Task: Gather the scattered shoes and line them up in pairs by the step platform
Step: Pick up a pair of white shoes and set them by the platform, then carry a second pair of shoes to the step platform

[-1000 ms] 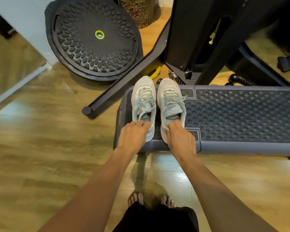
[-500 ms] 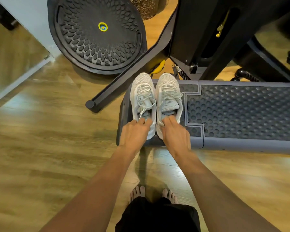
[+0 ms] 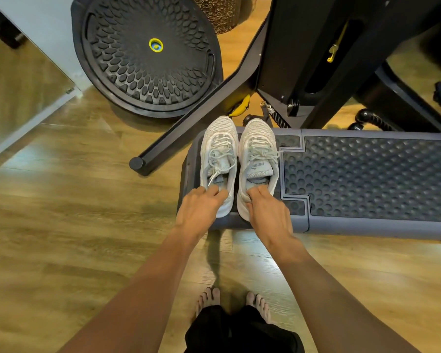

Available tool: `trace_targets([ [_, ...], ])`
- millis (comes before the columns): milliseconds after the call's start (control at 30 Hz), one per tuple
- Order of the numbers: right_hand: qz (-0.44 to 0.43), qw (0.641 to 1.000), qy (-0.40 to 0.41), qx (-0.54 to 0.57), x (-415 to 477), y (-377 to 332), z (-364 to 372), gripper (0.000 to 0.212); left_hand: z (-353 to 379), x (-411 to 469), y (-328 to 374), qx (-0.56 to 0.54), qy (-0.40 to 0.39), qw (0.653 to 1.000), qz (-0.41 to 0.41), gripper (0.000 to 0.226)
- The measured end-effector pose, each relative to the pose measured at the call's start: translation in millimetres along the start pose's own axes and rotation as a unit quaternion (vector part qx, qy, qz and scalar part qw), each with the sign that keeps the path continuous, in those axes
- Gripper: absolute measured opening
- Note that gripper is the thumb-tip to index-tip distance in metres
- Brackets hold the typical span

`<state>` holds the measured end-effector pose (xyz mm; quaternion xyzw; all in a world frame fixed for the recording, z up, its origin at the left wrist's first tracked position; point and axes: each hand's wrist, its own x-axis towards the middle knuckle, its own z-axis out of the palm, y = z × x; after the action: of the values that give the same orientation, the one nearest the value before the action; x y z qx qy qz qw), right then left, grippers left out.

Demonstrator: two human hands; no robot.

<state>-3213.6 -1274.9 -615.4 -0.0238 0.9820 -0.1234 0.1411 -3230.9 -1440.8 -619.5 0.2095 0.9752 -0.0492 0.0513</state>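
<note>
The left hand (image 3: pixel 201 212) curls its fingers over the heel rim of the left white sneaker (image 3: pixel 219 156), and the right hand (image 3: pixel 267 215) grips the heel of the right white sneaker (image 3: pixel 259 154) the same way, though the thumbs are hidden, so the pinch is only likely. Both shoes stretch away from the fingertips, side by side, on the end of the step platform (image 3: pixel 367 174). Beyond the left hand's shoe stands a black balance disc (image 3: pixel 145 54).
</note>
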Motion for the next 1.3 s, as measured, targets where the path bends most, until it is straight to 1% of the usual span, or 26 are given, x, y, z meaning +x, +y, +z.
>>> trace_targets([
  [133,0.005,1.0,0.002,-0.008,3,-2,1,0.011,2,5,-4,0.001,-0.008,1.0,0.015,0.037],
  [367,0.008,1.0,-0.005,-0.011,3,1,-1,0.013,3,8,-3,-0.035,-0.049,0.998,0.0,0.028],
  [567,0.024,1.0,-0.018,-0.003,3,1,-4,0.008,5,7,-1,-0.057,-0.037,0.998,-0.004,0.018],
  [733,0.034,0.999,-0.035,0.003,0,3,-13,0.018,-6,2,-2,-0.066,-0.055,0.996,-0.021,0.028],
  [833,0.033,0.999,-0.039,0.017,-5,2,-26,0.027,-26,-2,-2,-0.089,-0.042,0.995,-0.035,0.03],
  [967,0.043,0.998,-0.021,0.044,-16,-8,-73,0.032,-88,6,3,-0.127,-0.023,0.991,-0.035,0.031],
  [1067,0.054,0.996,0.019,0.061,-24,-16,-140,0.033,-162,25,8,-0.159,0.008,0.987,-0.03,0.031],
  [1200,0.067,0.989,0.11,0.072,-47,-28,-249,0.033,-270,44,17,-0.179,0.064,0.982,-0.004,0.029],
  [1300,0.08,0.975,0.187,0.093,-77,-34,-331,0.034,-349,49,23,-0.208,0.102,0.972,0.03,0.028],
])
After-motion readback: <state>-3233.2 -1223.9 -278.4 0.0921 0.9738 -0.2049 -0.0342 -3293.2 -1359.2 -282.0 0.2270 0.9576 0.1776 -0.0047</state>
